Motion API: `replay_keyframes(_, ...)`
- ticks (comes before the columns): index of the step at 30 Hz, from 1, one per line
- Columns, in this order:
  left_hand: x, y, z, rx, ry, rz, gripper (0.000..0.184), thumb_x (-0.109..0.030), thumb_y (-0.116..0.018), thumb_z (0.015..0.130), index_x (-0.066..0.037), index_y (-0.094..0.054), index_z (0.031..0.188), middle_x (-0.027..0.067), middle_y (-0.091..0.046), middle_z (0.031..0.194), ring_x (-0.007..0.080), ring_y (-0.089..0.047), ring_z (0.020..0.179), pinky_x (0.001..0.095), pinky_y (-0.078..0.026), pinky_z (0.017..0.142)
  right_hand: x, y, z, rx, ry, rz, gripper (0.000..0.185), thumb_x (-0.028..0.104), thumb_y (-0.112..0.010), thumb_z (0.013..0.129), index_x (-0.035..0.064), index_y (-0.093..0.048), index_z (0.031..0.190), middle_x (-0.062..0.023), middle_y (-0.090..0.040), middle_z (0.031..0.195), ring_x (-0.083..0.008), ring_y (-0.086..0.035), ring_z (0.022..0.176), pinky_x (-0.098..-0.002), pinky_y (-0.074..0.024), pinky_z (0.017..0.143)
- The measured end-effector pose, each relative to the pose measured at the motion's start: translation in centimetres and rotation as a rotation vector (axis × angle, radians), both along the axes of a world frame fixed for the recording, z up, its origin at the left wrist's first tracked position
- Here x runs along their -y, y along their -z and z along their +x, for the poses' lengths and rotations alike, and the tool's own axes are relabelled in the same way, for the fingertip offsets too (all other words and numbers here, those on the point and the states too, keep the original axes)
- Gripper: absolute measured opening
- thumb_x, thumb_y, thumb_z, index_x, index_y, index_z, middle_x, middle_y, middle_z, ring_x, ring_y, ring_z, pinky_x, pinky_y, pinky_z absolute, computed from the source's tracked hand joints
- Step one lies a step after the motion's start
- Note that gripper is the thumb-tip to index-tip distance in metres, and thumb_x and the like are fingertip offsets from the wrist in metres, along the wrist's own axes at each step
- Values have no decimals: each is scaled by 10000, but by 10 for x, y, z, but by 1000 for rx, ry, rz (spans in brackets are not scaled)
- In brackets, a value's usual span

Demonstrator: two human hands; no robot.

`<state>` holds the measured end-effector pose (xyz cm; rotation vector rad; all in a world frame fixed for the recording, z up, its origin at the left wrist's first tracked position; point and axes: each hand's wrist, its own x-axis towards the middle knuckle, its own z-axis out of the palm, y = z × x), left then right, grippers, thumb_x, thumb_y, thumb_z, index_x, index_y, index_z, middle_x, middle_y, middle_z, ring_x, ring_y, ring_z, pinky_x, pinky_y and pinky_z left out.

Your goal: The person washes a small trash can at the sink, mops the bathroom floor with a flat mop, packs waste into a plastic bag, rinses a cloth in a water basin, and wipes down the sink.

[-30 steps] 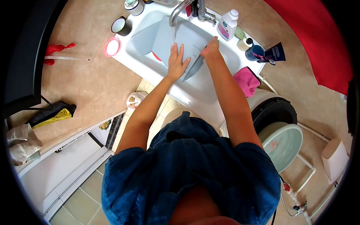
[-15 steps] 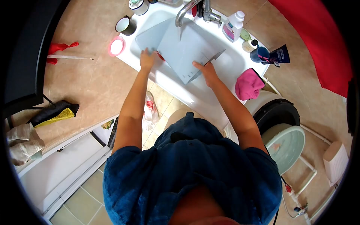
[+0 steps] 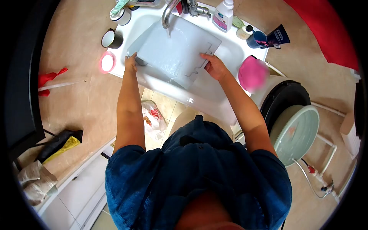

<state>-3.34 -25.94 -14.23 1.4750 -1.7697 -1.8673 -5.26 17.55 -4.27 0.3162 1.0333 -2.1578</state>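
Note:
A flat, pale grey panel with notched lines near its right edge lies tilted in the white sink, under the metal faucet. Water runs onto the panel and spreads over its surface. My right hand grips its right edge, thumb on top and fingers underneath. At the far left, my left hand is closed at the edge of a grey layer showing beneath the panel; whether that is a separate sheet I cannot tell. A small dark grey shape beside the left hand is mostly covered.
Along the white sink rim stand a dark mug, a pink round container, a white bottle and a blue cup. A pink cloth hangs at the right corner. A pale green basin is at the right.
The panel has turned and now lies flatter, its notched edge facing right. My left hand has shifted left to the outer edge. Water now spreads across the panel, and the view has shifted slightly.

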Motion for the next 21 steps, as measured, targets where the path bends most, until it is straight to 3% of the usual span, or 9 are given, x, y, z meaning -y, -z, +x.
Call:
replay_keyframes(3,15,21,-6,-34,67,98,567,-107,-775,771,89,-492,1222,178,-630,1048,239,-626,840,305,-497,689,-8,7,6,6,9,7,354,176,-714,816,42,-606,1125,-58,-650,1075,-205,-617,995,-346,-495,885)
replay_keyframes(5,39,67,-15,-53,85,184,251,-97,-780,765,5,-589,893,58,-573,728,139,-469,524,275,-373,462,-12,8,10,22,35,33,346,165,-699,814,31,-606,1118,-65,-653,1063,-210,-626,980,-352,-506,879)
replay_keyframes(8,39,62,-13,-21,160,175,255,-147,-779,769,-31,-569,856,31,-536,700,140,-466,550,268,-376,486,-12,1,17,56,73,54,353,164,-670,815,18,-596,1128,-79,-650,1064,-222,-627,981,-364,-507,888)
replay_keyframes(11,-16,-28,2,-92,77,86,281,-171,-765,786,-22,-550,887,53,-546,753,168,-527,633,272,-425,551,-18,-2,22,70,85,59,372,182,-651,815,13,-589,1141,-94,-650,1061,-236,-630,968,-372,-509,890)
replay_keyframes(12,-42,-66,8,-132,10,98,298,-154,-743,799,3,-535,945,103,-578,869,220,-597,760,331,-503,650,-22,-1,22,70,88,63,380,189,-649,814,13,-586,1145,-98,-650,1060,-241,-632,963,-376,-509,890)
replay_keyframes(15,-19,-57,13,-383,33,374,363,-137,-742,790,26,-505,1011,145,-586,975,276,-628,832,384,-545,721,-33,-4,25,86,105,73,402,205,-648,809,11,-582,1155,-108,-650,1057,-255,-634,957,-391,-512,886)
replay_keyframes(16,-15,-59,16,-355,-9,352,393,-89,-726,785,41,-480,1063,167,-596,1007,302,-639,898,423,-555,766,-36,-8,25,92,108,73,409,210,-649,807,11,-580,1158,-111,-650,1057,-259,-635,956,-397,-513,885)
replay_keyframes(18,-7,-65,21,-377,-58,261,390,-59,-713,783,40,-477,1078,172,-596,1013,295,-639,888,412,-557,753,-41,-10,25,81,118,35,408,213,-647,808,15,-579,1158,-114,-649,1051,-266,-636,949,-406,-517,877)
replay_keyframes(21,-37,-119,48,-427,-154,114,363,-29,-696,778,15,-490,1073,168,-601,1029,287,-637,899,402,-553,772,-58,3,24,64,123,-34,395,216,-634,809,25,-581,1151,-119,-653,1029,-281,-642,930,-425,-522,868)
